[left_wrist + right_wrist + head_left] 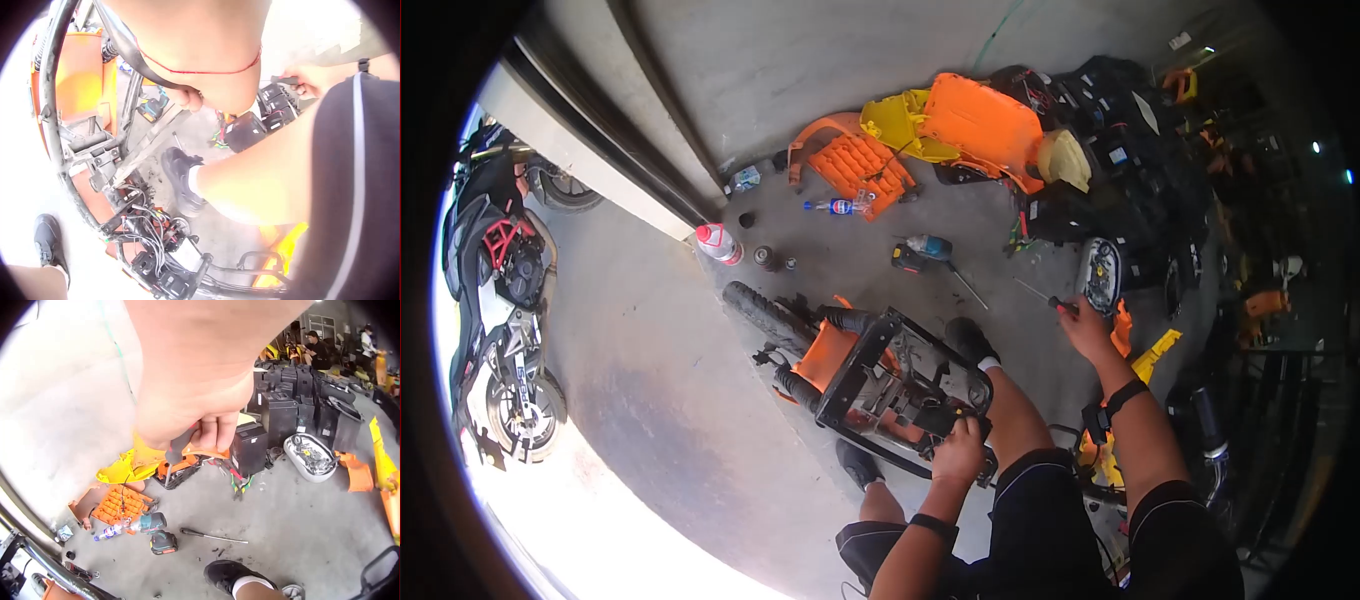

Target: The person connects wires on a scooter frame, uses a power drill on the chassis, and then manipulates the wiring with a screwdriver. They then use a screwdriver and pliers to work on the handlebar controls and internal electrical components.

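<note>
My right hand [1083, 328] grips a screwdriver [1060, 304] by its red and black handle, the long thin shaft pointing up and left. In the right wrist view, curled fingers wrap the screwdriver handle [181, 442]. My left hand [960, 452] is at the near end of a small vehicle's black tubular frame [862, 362], fingertips at a dark part. From the left wrist, its curled fingers [187, 99] overlap the top of a grey bar; I cannot tell whether they hold it. Bundled wires [153, 234] show inside the frame, which stands between my legs.
A cordless drill [928, 246] and another screwdriver [212, 535] lie on the floor. Nearby is a white tray [312, 475] of small parts. Orange panels [980, 120] and black boxes [284, 419] line the wall. A motorcycle [510, 270] stands left; a person [319, 353] sits far back.
</note>
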Demonstrator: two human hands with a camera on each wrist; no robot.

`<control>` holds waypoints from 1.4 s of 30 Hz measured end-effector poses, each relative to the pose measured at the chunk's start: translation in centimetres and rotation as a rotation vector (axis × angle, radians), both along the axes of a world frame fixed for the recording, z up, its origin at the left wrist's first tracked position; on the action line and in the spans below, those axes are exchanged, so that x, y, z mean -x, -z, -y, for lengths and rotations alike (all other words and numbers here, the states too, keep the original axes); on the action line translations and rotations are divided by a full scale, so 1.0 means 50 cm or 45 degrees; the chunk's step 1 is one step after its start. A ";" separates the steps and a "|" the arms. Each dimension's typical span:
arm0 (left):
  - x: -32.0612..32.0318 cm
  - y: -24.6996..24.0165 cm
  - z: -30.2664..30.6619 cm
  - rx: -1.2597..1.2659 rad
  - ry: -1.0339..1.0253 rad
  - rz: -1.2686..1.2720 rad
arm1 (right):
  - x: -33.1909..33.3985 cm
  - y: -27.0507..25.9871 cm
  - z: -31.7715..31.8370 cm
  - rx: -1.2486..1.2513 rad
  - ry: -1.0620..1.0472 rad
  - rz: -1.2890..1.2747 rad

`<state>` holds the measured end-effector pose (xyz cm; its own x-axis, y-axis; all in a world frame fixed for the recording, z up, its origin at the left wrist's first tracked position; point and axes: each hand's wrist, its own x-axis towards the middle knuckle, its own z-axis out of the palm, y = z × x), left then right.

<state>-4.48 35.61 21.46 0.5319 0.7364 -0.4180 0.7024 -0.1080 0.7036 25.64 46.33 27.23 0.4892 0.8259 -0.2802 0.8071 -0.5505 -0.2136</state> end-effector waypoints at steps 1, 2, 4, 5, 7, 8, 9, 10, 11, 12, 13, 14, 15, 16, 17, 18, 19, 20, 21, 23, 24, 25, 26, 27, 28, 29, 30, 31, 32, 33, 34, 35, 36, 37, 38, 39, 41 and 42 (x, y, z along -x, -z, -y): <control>-0.005 -0.005 -0.004 0.114 -0.004 -0.036 | 0.012 -0.031 0.008 -0.038 -0.024 0.051; -0.006 -0.017 -0.012 0.162 -0.011 -0.047 | 0.019 -0.052 0.023 -0.066 -0.044 0.097; -0.011 -0.006 -0.003 0.122 -0.022 -0.085 | 0.040 -0.078 0.059 -0.012 0.018 0.102; -0.010 -0.015 -0.010 0.169 -0.018 -0.087 | 0.055 -0.088 0.083 0.104 -0.030 0.082; -0.012 -0.001 -0.001 0.119 -0.004 -0.126 | 0.080 -0.101 0.132 0.225 -0.031 0.039; -0.013 0.002 -0.003 0.162 0.005 -0.141 | 0.090 -0.104 0.156 0.391 -0.159 0.054; -0.007 0.002 -0.001 0.082 0.035 -0.084 | 0.094 -0.100 0.185 0.552 -0.296 0.063; -0.005 -0.004 -0.004 0.082 0.036 -0.101 | 0.094 -0.084 0.219 0.566 -0.258 0.043; -0.003 -0.016 -0.012 0.092 -0.021 -0.035 | 0.092 -0.061 0.256 0.612 -0.237 -0.007; -0.003 -0.019 -0.017 0.103 -0.080 0.029 | 0.088 -0.035 0.295 0.657 -0.217 -0.058; -0.001 -0.006 -0.013 0.096 -0.080 0.030 | 0.085 -0.006 0.336 0.674 -0.188 -0.083; -0.002 0.008 -0.010 0.086 -0.090 0.028 | 0.082 0.026 0.372 0.684 -0.134 -0.129; -0.006 0.020 -0.007 0.073 -0.102 -0.011 | 0.083 0.059 0.405 0.692 -0.083 -0.178; -0.009 0.022 -0.005 0.083 -0.089 -0.034 | 0.092 0.084 0.434 0.701 -0.075 -0.203; -0.015 0.020 -0.008 0.066 -0.068 -0.084 | 0.103 0.104 0.457 0.759 0.003 -0.210; -0.020 0.023 -0.007 0.049 -0.052 -0.132 | 0.110 0.123 0.479 0.817 0.075 -0.212; -0.019 0.032 0.000 -0.121 -0.095 -0.067 | 0.115 0.142 0.503 0.842 0.073 -0.254; -0.021 0.024 -0.001 -0.113 -0.095 -0.090 | 0.117 0.175 0.535 0.852 0.065 -0.275; -0.026 0.014 -0.007 -0.034 -0.105 -0.123 | 0.115 0.215 0.569 0.830 0.101 -0.292; -0.029 0.011 -0.003 -0.008 -0.158 -0.070 | 0.121 0.245 0.608 0.809 0.172 -0.328; -0.029 0.014 -0.005 -0.016 -0.164 -0.083 | 0.123 0.262 0.627 0.803 0.161 -0.340; -0.030 0.016 -0.008 -0.030 -0.143 -0.092 | 0.118 0.287 0.645 0.774 0.201 -0.362; -0.026 0.019 -0.005 -0.038 -0.123 -0.109 | 0.114 0.314 0.664 0.751 0.237 -0.390; -0.025 0.027 -0.004 -0.070 -0.109 -0.100 | 0.116 0.326 0.678 0.678 0.268 -0.364; -0.023 0.032 -0.002 -0.078 -0.114 -0.069 | 0.116 0.333 0.698 0.687 0.271 -0.378; -0.024 0.030 0.000 -0.093 -0.109 -0.081 | 0.117 0.326 0.704 0.594 0.320 -0.425; -0.026 0.027 -0.002 -0.112 -0.109 -0.091 | 0.117 0.323 0.707 0.498 0.364 -0.467; -0.026 0.030 -0.005 -0.113 -0.112 -0.098 | 0.122 0.330 0.716 0.398 0.347 -0.430; -0.023 0.033 -0.004 -0.133 -0.115 -0.091 | 0.121 0.340 0.725 0.402 0.349 -0.438; -0.021 0.040 -0.001 -0.150 -0.113 -0.084 | 0.119 0.354 0.733 0.416 0.337 -0.438; -0.026 0.034 -0.002 -0.136 -0.113 -0.074 | 0.123 0.357 0.736 0.436 0.330 -0.442; -0.024 0.037 -0.003 -0.132 -0.117 -0.113 | 0.128 0.353 0.734 0.443 0.356 -0.438; -0.020 0.043 -0.002 -0.127 -0.123 -0.154 | 0.130 0.369 0.747 0.439 0.411 -0.526; -0.019 0.051 0.003 -0.179 -0.143 -0.053 | 0.137 0.365 0.751 0.461 0.431 -0.525; -0.018 0.051 0.005 -0.168 -0.135 -0.063 | 0.143 0.352 0.748 0.479 0.450 -0.522; -0.019 0.048 0.005 -0.173 -0.125 -0.062 | 0.147 0.339 0.752 0.488 0.461 -0.530; -0.031 0.032 0.004 -0.015 -0.207 -0.078 | 0.153 0.324 0.761 0.477 0.497 -0.527; -0.028 0.036 0.005 -0.010 -0.198 -0.085 | 0.158 0.336 0.772 0.483 0.505 -0.535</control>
<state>-3.09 35.38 19.66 0.3824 0.8112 -0.4424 0.7564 0.0001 0.6541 17.76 7.75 10.45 0.5209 0.4146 -0.7462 0.4203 -0.8854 -0.1986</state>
